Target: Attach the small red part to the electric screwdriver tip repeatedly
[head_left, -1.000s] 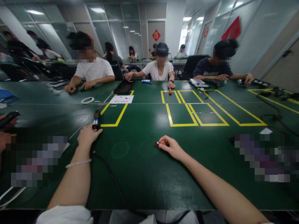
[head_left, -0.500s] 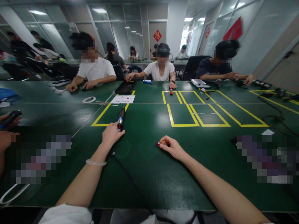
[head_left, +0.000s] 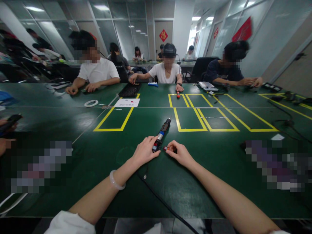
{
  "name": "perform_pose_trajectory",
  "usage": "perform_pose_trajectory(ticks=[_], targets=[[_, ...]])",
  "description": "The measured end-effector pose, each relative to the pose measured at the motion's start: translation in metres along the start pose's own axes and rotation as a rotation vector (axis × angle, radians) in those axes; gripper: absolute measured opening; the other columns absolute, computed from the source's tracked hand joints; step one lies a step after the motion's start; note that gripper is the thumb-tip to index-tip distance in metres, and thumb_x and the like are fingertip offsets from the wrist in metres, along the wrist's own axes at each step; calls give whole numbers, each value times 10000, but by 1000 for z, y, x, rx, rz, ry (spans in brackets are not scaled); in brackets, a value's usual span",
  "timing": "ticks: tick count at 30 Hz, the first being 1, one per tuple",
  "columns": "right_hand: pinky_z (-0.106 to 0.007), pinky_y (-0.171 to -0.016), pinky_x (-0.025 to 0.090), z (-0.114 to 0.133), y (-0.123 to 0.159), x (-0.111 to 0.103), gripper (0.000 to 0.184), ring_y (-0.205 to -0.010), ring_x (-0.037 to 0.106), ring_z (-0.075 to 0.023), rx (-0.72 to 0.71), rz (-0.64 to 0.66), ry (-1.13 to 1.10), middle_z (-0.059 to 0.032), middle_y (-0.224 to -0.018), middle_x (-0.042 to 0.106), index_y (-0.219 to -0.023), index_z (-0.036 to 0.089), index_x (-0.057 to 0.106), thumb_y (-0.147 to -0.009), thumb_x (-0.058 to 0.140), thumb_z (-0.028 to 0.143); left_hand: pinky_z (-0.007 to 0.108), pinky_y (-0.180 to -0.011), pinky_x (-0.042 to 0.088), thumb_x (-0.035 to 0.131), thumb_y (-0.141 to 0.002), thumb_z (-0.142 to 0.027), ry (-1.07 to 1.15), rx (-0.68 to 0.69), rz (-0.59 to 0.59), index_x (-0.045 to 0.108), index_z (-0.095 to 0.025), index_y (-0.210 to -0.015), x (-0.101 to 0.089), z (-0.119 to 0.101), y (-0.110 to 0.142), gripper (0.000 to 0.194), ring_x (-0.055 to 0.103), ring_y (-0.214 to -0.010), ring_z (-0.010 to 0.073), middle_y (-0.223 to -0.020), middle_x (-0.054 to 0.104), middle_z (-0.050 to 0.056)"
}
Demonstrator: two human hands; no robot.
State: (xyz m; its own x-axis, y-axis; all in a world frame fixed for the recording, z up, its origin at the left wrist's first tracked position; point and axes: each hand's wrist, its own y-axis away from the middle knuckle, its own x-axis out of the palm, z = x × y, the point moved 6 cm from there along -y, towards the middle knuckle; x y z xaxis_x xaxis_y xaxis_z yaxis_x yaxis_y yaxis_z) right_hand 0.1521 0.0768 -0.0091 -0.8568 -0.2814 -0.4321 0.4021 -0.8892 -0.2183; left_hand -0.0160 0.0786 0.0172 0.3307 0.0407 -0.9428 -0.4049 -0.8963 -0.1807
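My left hand [head_left: 145, 149], with a pale bracelet at the wrist, is closed around the rear part of an electric screwdriver [head_left: 162, 133]. Its thin bit points away from me and slightly to the right, and a black cable [head_left: 158, 195] trails back towards my side of the table. Close to the right of it, my right hand [head_left: 179, 152] pinches a small red-and-white piece [head_left: 166, 148]. Fingers hide most of that piece, so its kind is unclear. Both hands are low over the green tabletop [head_left: 146, 208].
Yellow tape frames [head_left: 192, 130] mark the table ahead. A paper sheet [head_left: 127, 102], a black tray [head_left: 129, 90] and a white ring-shaped roll [head_left: 91, 103] lie on the left half. Beyond sits a person [head_left: 168, 70] with an orange-handled tool [head_left: 178, 95]. Blurred patches cover items at both sides.
My left hand has brought the electric screwdriver rightward, close beside my right hand, and its tip has swung to the right. The right hand stays nearly where it was, with the small piece.
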Motion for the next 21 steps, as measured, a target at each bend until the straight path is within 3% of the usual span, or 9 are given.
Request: perform_pose_trajectory(ticks=[7,21], targets=[[-255,-622,366,-2,-1,8,111,-629,511,-145,-66,34,187,25,-667,566,-840,202,555,-812,652,248,380,-925,454,607,-780,-387,62,111,47,374,-238,-1391,8,-17,4,671,484,-1140,263,-1285,503,96],[-264,-657,395,4,-1,12,124,-663,537,-149,-129,44,259,15,-724,595,-873,207,543,-809,650,209,370,-889,465,600,-797,-439,45,115,54,365,-239,-1393,5,-20,5,671,492,-1121,259,-1285,501,92]])
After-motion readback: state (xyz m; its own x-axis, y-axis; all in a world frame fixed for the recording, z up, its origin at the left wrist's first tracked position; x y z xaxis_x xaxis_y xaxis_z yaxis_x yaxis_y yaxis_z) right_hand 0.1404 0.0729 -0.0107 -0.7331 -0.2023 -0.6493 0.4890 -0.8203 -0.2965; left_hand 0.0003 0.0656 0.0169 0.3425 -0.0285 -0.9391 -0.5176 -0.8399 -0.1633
